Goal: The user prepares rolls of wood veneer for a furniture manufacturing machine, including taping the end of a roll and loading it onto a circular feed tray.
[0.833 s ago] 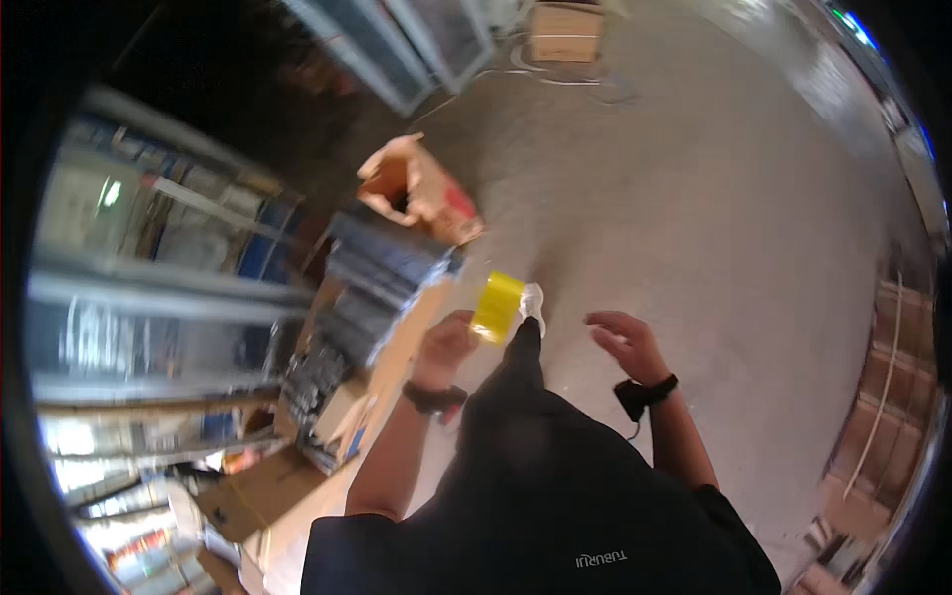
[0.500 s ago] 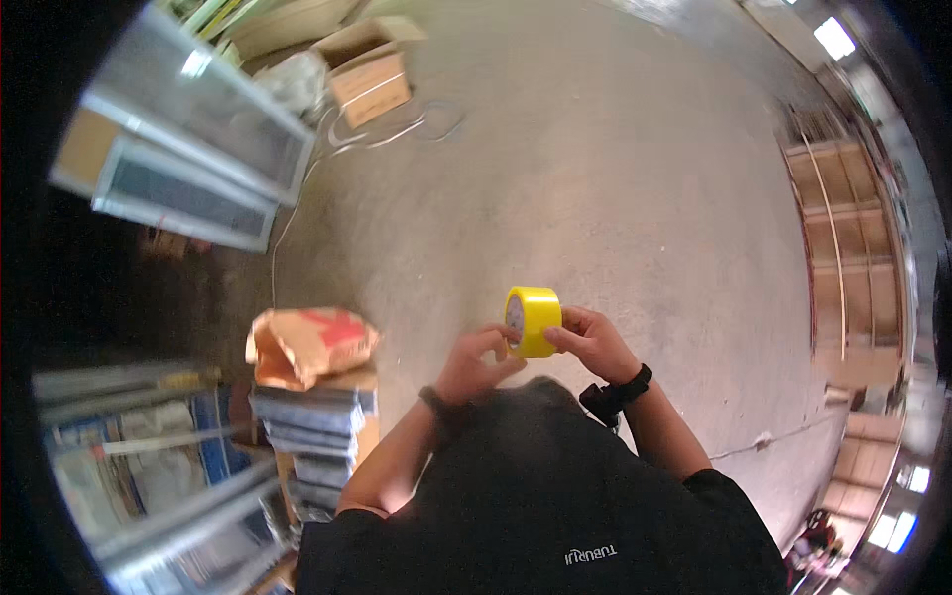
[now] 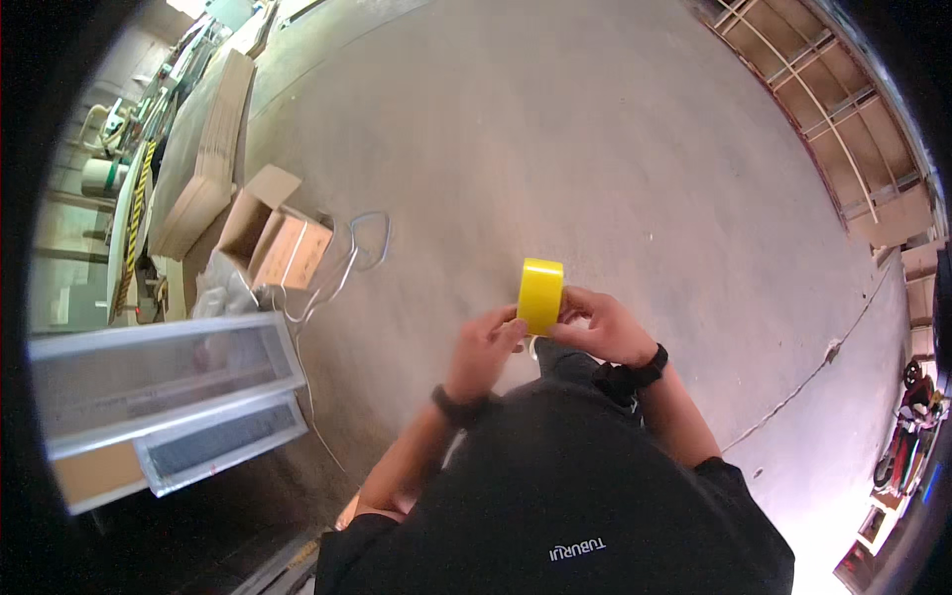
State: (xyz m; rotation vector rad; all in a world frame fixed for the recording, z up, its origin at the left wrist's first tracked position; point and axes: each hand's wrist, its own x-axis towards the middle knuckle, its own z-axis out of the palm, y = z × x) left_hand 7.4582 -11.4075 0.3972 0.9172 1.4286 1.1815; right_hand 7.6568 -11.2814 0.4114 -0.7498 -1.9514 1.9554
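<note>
A roll of yellow packing tape [image 3: 540,296] is held in front of my body, its outer face turned toward me. My right hand [image 3: 607,325] grips its right side, thumb low on the face and fingers behind. At its lower left edge my left hand [image 3: 482,347] has its fingertips closed against the roll. Both wrists wear dark bands. Whether a loose tape end lies under the fingers is too small to make out.
An open cardboard box [image 3: 291,248] stands at the left with a pale cable [image 3: 342,273] on the floor beside it. Framed panels [image 3: 218,421] lie nearer on the left, and stacked flat cardboard [image 3: 213,149] farther off. Wooden crate framing [image 3: 838,104] runs along the far right.
My view has swung left, so the box and panels sit lower and the paper bag is out of sight. The tape roll has turned its face more toward me; both hands stay on it.
</note>
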